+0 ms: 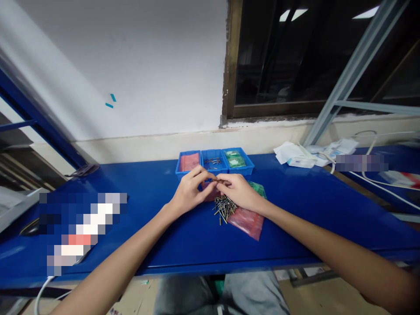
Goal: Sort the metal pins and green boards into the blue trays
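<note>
My left hand [189, 192] and my right hand [243, 192] meet above the blue table. Their fingertips pinch small, thin brassy pieces that look like rivets [215, 180], partly hidden by the fingers. Just below lies a loose pile of similar metal rivets [224, 209] with thin shanks. A pink plastic bag [246, 222] sits flat beside the pile, under my right wrist. Beyond that wrist, a green plastic bag [258, 189] shows in part. More pink plastic [210, 193] is visible between my hands.
Three joined blue bins stand behind my hands: the left bin [178, 164] holds pink bags, the middle bin [215, 152] loose metal pieces, the right bin [250, 168] green bags. White crumpled packaging [293, 155] and cables lie right. A blurred-out object [87, 232] with a cable lies left.
</note>
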A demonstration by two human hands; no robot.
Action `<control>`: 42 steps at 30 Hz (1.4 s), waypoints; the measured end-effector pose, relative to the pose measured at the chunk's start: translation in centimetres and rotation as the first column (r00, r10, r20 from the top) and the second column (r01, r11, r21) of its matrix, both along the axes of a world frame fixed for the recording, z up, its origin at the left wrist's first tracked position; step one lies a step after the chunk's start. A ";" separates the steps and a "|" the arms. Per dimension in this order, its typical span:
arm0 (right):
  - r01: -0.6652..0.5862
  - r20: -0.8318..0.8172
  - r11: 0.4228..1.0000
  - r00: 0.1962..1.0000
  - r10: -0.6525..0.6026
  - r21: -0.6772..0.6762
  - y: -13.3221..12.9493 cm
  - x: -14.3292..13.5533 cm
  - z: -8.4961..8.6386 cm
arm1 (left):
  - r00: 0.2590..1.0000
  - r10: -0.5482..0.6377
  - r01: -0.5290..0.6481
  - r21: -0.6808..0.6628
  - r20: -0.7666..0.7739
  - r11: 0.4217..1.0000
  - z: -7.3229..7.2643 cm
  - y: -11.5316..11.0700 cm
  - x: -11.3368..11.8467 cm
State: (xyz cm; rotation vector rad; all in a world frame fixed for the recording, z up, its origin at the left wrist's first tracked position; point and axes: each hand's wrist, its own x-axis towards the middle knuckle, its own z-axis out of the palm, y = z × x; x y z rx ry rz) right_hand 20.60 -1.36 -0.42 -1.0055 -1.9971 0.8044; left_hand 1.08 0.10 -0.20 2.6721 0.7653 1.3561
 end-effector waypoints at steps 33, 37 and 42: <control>-0.001 0.489 0.767 0.770 -0.409 0.642 2.3 1.3 2.6 | 0.988 0.126 -0.119 -0.083 0.085 0.989 -0.1 0.7 -0.7; -0.003 0.562 0.762 0.677 -0.475 0.648 5.6 0.9 3.1 | 0.989 0.142 -0.138 -0.087 0.041 0.987 -0.2 0.7 -0.8; -0.037 0.634 0.804 0.636 -0.439 0.593 8.1 0.7 2.8 | 0.992 0.123 -0.124 -0.067 -0.012 0.990 -0.1 0.6 -0.9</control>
